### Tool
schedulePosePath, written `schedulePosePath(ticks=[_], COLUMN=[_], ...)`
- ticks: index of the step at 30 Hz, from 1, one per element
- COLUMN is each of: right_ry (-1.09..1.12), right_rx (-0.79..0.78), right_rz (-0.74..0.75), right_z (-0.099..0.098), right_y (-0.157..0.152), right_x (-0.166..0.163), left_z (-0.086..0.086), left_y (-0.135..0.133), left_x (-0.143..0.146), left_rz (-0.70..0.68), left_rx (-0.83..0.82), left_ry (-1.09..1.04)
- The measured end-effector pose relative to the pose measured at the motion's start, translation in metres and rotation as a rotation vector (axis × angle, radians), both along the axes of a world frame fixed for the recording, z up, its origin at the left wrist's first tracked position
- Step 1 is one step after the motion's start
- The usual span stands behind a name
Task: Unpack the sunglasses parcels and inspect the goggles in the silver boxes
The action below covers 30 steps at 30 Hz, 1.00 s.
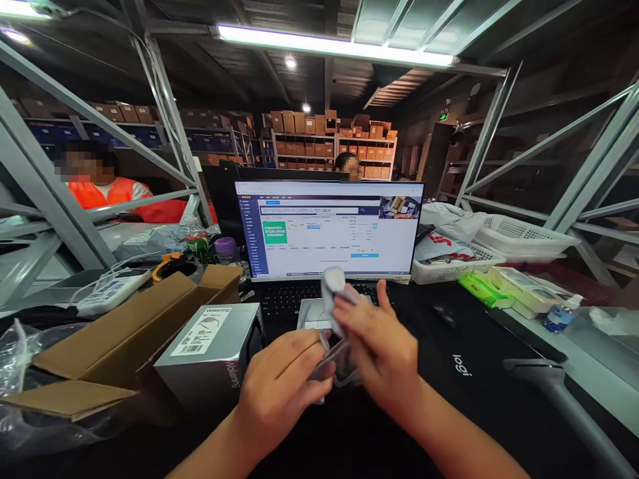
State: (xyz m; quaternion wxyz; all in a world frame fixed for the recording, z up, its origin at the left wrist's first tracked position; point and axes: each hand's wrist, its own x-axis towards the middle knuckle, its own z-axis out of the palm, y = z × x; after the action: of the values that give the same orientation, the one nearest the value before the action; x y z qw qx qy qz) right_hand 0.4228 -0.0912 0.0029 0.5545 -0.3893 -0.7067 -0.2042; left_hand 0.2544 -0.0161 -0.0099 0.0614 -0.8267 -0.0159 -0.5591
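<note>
My left hand [282,386] and my right hand [379,339] meet over a black desk mat [464,359] in front of a monitor [329,229]. Both are closed on a small grey-white item in clear wrapping [335,299]; its upper end sticks up above my right fingers, blurred by motion. A silver product box [212,352] labelled Wokening stands just left of my left hand. An open cardboard box [130,332] lies further left. A black keyboard [284,299] sits behind my hands.
White plastic baskets [514,243] and a green packet [482,289] stand right of the monitor, with a small water bottle [559,313]. A handheld scanner [549,382] lies at the right. A person in an orange vest [107,189] sits at the left; another person [349,166] is behind the monitor. Grey shelf frames [64,206] flank the desk.
</note>
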Motion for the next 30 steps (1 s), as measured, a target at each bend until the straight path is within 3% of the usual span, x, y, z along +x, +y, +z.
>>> schedulePosePath(ticks=[5,7,10,12,17,23,27,30], right_ry=[0.332,0.569,0.973,1.083,1.150,1.464,1.457,1.288], right_rx=[-0.127,-0.170,-0.256,-0.344,-0.685,-0.700,-0.856,-0.957], right_rz=[-0.079,-0.127,-0.016,0.137,0.428,0.680,0.758,0.889], right_z=[0.000,-0.001,0.003,0.007,0.011,0.006,0.005,0.008], right_y=[0.029,0.038,0.041,0.037,0.028,0.025,0.010,0.001], right_x=[0.049,0.071,0.095,0.098,0.056,-0.007,-0.012,-0.005], left_z=[0.003,0.004,0.005,0.006,0.003,-0.003,-0.005,-0.001], left_y=[-0.001,0.001,0.003,0.005,0.008,0.007,0.005,0.005], left_x=[0.007,0.007,0.003,-0.001,-0.004,0.008,0.008,0.001], left_rz=[-0.047,-0.032,0.024,0.065,0.106,0.153,0.164,0.227], left_rx=[-0.072,-0.067,-0.049,-0.061,-0.122,-0.061,-0.037,-0.008], left_ry=[0.033,0.007,-0.083,-0.125,-0.153,-0.093,-0.044,-0.058])
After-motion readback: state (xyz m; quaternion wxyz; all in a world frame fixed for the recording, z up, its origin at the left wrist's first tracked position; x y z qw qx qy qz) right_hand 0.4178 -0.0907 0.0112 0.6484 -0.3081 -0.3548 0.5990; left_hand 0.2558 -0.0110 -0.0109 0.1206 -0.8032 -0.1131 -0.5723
